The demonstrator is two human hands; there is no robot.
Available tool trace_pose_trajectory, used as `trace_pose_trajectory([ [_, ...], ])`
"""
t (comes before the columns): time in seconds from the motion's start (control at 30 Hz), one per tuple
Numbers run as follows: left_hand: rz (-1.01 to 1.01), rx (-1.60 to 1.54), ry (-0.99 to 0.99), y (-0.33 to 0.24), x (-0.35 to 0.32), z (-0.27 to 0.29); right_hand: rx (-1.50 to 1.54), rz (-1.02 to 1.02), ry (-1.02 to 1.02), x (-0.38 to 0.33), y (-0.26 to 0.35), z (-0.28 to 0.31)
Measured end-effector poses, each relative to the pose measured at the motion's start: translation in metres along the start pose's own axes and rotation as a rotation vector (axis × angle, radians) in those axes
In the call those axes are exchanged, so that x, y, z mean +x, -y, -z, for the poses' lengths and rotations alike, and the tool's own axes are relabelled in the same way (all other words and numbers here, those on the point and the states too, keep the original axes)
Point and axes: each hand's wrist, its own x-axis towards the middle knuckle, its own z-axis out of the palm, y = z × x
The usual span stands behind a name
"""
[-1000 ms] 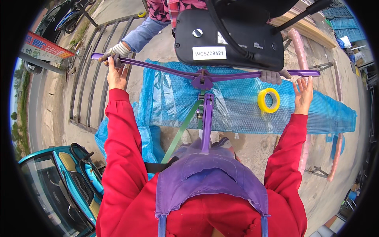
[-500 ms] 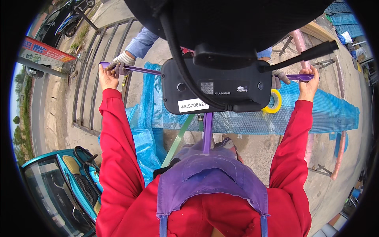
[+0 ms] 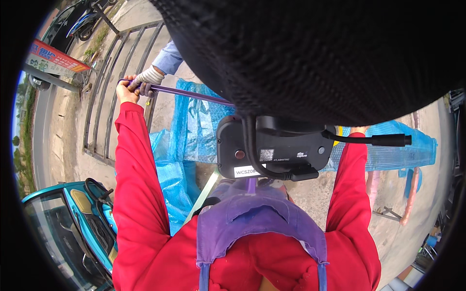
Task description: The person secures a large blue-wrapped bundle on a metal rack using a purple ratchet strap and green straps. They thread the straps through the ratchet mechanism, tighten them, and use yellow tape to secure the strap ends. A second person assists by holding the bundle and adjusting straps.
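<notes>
My left hand [image 3: 124,92] is closed around the end of a long purple strip [image 3: 194,94], at the far left. Right beside it, a co-worker's gloved hand [image 3: 146,81] grips the same strip. The strip slopes rightward until a dark cap [image 3: 310,58] covers it. Of my right hand [image 3: 359,129], only a bit of skin above the red cuff shows; its fingers are behind the cap and the black device [image 3: 276,150], so what it holds is hidden. A second purple strip [image 3: 251,186] points at my purple apron.
Blue bubble wrap [image 3: 170,179] hangs left of centre, and a long wrapped bundle [image 3: 403,145] extends right. A pale green strip [image 3: 204,191] slants near my left forearm. A metal frame [image 3: 114,97] lies far left; a teal vehicle [image 3: 73,233] stands lower left.
The co-worker's capped head and device have come lower and closer, covering the strip's right part. My right hand has moved inward and nearer, mostly out of sight; my left hand has shifted slightly left.
</notes>
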Motion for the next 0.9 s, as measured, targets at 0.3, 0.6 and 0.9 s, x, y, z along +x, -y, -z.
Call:
trace_pose_trajectory([
  [0.3, 0.14, -0.168, 0.27, -0.043, -0.094, -0.042, -0.104, -0.003, 0.053, 0.003, 0.003, 0.04],
  [0.6, -0.047, -0.458, 0.527, -0.072, -0.123, -0.07, -0.161, 0.189, 0.17, -0.046, 0.055, -0.075],
  [0.9, -0.097, -0.389, 0.741, -0.104, -0.15, -0.104, -0.057, 0.255, 0.272, -0.108, 0.068, -0.148],
])
